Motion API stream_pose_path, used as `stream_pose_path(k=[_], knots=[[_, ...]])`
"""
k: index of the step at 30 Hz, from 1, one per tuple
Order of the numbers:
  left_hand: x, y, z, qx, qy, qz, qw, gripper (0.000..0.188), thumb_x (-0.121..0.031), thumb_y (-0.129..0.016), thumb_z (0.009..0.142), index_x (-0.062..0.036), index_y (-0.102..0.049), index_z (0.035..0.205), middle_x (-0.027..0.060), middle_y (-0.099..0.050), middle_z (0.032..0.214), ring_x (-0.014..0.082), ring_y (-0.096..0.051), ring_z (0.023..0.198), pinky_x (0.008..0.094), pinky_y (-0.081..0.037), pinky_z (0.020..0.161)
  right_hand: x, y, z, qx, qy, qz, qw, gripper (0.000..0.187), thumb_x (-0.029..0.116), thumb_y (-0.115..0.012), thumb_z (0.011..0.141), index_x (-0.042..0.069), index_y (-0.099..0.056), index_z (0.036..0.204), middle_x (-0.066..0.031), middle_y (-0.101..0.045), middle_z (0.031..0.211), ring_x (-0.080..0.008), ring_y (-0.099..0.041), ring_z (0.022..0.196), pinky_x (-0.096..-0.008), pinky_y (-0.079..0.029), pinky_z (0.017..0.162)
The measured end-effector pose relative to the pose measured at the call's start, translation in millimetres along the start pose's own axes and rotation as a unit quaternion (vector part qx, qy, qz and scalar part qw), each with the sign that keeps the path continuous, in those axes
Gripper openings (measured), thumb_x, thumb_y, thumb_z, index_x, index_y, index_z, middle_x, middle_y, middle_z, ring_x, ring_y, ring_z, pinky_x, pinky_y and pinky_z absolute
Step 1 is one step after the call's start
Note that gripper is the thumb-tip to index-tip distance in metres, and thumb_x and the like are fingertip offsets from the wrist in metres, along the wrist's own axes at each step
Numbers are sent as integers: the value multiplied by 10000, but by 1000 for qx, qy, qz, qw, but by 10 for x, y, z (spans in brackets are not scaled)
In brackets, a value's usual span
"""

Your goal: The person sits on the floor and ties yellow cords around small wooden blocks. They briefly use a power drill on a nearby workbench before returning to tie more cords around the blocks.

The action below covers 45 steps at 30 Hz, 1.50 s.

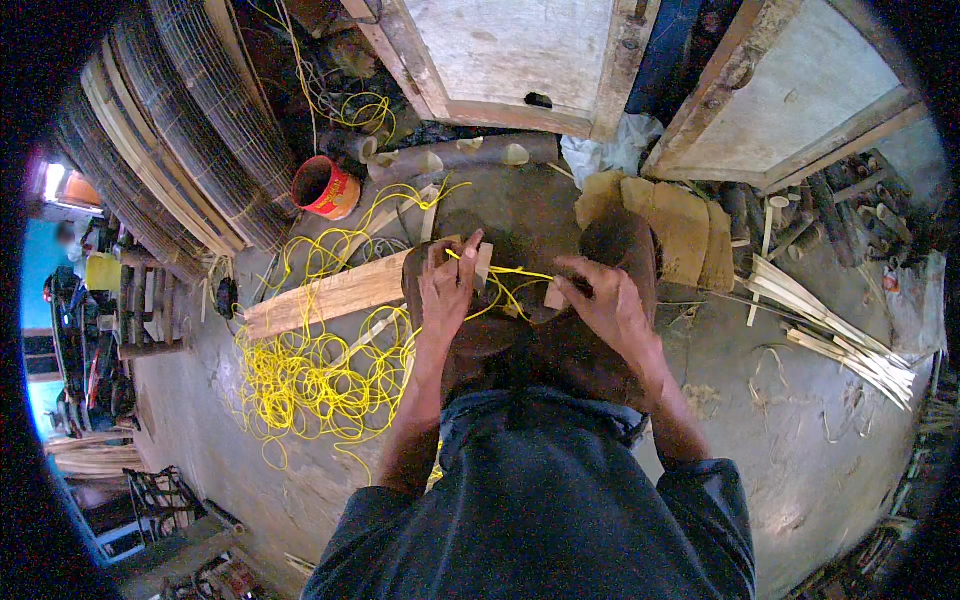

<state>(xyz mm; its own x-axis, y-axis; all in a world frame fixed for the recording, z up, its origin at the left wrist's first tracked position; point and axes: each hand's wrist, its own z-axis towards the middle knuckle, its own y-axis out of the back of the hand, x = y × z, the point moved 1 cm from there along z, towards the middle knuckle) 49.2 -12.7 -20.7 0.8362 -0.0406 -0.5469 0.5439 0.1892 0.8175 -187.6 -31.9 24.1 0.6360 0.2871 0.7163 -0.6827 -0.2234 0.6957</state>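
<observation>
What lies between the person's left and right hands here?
In the head view, yellow cord runs between the left hand and the right hand, with more of it below and pale wood beside each hand.

Workshop: wood strips [848,357], plank [325,293], yellow cord [282,392] on floor [775,465]

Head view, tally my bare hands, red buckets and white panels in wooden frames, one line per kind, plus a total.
Bare hands: 2, the left hand and right hand
Red bucket: 1
Framed white panels: 2
Total: 5
</observation>
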Motion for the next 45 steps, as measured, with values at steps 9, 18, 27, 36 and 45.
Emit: stream_pose_path(k=[9,18,27,36,45], knots=[[-468,132,52,1,-13,-115,993,348,-210,-387,981,-5,-585,1179,157,-621,799,271,-540,633,362,-464,655,293,-347,129,45,-28,28,998,480,284,-697,793,58,-530,1183,-163,-662,914,-374,-639,801,-417,-521,647],[-516,35,45,-15,-26,-222,975,362,-267,-396,971,-82,-616,1192,124,-510,877,236,-461,860,369,-391,828,245,-623,208,-7,28,101,994,197,111,-639,782,26,-625,958,-215,-629,820,-395,-613,739,-420,-482,591],[-345,-192,-36,82,80,-420,900,508,-376,-360,981,-27,-438,1343,148,-551,1172,253,-498,1105,343,-348,993,-2,-717,256,4,-58,275,960,276,291,-615,863,48,-666,983,-174,-671,885,-320,-638,868,-397,-491,786],[-264,-277,-111,129,-8,-335,933,246,-156,-487,957,-33,-485,1170,64,-536,978,150,-495,923,281,-422,839,-191,-517,324,-150,98,55,982,275,312,-645,858,39,-655,835,-67,-602,658,-201,-573,592,-311,-457,569],[-134,-605,-355,-52,-197,-117,972,215,-207,-454,971,-33,-543,1062,100,-542,843,174,-516,782,279,-438,734,-151,-326,579,-129,25,26,991,353,421,-603,855,81,-697,878,-151,-669,800,-348,-635,722,-416,-524,664]])
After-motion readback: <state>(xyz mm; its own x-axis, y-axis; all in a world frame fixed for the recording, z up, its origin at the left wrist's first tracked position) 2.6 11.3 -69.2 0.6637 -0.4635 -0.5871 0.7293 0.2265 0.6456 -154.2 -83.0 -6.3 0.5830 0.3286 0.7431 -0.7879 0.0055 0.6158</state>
